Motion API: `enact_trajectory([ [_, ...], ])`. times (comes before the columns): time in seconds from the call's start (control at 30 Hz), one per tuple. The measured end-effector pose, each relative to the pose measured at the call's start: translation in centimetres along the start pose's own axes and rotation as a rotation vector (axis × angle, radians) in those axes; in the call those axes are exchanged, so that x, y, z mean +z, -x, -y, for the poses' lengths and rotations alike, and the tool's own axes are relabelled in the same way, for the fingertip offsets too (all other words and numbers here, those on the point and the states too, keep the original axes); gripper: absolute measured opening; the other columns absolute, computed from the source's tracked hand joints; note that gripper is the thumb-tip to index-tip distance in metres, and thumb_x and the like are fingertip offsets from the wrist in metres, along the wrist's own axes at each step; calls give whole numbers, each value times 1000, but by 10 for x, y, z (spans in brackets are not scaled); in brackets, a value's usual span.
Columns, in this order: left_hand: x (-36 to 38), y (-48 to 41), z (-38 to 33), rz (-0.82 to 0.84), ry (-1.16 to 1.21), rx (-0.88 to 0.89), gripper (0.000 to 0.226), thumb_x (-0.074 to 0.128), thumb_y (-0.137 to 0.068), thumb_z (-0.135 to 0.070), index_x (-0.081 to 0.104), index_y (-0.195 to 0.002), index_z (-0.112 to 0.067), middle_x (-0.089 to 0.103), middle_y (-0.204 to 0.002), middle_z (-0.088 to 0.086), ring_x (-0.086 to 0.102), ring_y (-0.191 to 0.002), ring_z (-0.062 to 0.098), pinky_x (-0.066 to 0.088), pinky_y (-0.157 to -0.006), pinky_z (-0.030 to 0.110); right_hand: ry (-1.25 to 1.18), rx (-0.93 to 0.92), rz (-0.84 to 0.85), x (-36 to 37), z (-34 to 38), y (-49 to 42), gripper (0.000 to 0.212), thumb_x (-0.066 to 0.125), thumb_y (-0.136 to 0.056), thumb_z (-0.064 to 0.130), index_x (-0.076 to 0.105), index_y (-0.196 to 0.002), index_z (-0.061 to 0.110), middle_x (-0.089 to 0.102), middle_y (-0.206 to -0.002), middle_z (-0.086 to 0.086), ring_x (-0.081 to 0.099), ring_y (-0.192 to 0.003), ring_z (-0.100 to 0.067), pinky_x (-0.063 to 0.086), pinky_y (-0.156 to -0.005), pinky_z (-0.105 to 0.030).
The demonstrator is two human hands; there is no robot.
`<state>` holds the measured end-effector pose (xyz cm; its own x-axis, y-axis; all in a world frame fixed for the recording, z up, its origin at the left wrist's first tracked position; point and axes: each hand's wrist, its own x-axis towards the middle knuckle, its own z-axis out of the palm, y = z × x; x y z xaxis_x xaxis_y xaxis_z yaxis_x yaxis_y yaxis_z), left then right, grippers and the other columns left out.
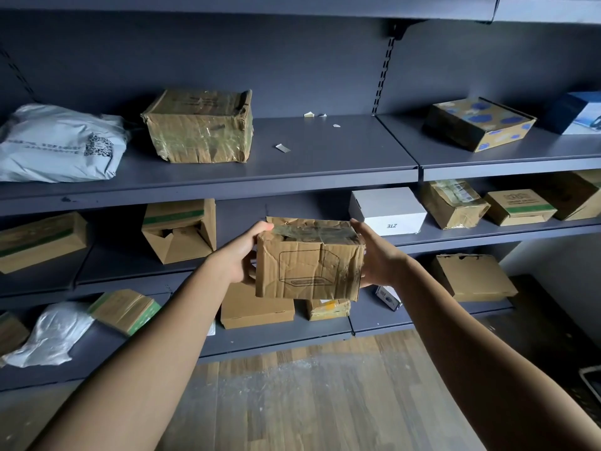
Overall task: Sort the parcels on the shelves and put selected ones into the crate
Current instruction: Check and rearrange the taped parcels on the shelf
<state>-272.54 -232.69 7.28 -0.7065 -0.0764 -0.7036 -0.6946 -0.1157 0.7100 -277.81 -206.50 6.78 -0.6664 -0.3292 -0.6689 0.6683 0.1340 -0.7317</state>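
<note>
Now the crumpled box (309, 260) sits gripped between left hand (239, 257) and right hand (379, 255), seemingly mid-air.

Both bare arms reach forward and upward from the lower corners of the view, extended nearly straight and converging toward the middle. The left hand (239, 255) presses flat against one side of a cardboard box (309, 262), thumb lying over its top edge. The right hand (379, 258) braces the opposite side, palm inward, fingers spread along it.
</note>
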Motion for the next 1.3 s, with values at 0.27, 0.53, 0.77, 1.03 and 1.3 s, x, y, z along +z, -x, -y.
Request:
enact_trajectory([
  [0.27, 2, -3, -1, -2, 117, 22, 69, 70, -60, -71, 62, -103, -18, 61, -125, 17, 60, -107, 30, 47, -92, 46, -43, -10, -13, 1, -2, 5, 94, 75, -49, 66, 55, -128, 19, 50, -136, -18, 54, -118, -44, 48, -90, -62],
  [0.53, 33, 7, 2, -34, 73, 35, 97, 62, -64, -80, 38, -140, -26, 47, -142, 11, 45, -128, 39, 40, -100, 63, -79, -50, -242, 23, -4, 4, 87, 66, -59, 67, 50, -129, 18, 50, -128, -15, 55, -106, -42, 55, -67, -64],
  [0.77, 18, 1, -4, -42, 269, 60, 69, 65, -76, -64, 51, -126, -18, 63, -116, 17, 62, -104, 36, 52, -86, 57, 77, -154, 15, 8, -4, 25, 51, 31, -98, 60, 46, -131, 25, 50, -126, -7, 64, -95, -36, 57, -74, -41],
  [1.03, 17, -2, 1, -100, 336, 23, 59, 54, -83, -65, 57, -113, -14, 63, -107, 19, 61, -99, 37, 50, -92, 56, 181, -258, 30, 11, -3, 30, 27, 46, -103, 21, 49, -130, 20, 64, -115, -16, 71, -86, -29, 56, -67, -31],
  [1.3, 15, -2, 4, -38, 339, -30, 83, 48, -83, -73, 41, -139, -13, 44, -141, 24, 46, -124, 50, 37, -100, 66, 164, -452, 23, 16, 6, 25, 25, 52, -99, 18, 52, -124, 17, 65, -96, -10, 66, -82, -19, 53, -68, -29],
])
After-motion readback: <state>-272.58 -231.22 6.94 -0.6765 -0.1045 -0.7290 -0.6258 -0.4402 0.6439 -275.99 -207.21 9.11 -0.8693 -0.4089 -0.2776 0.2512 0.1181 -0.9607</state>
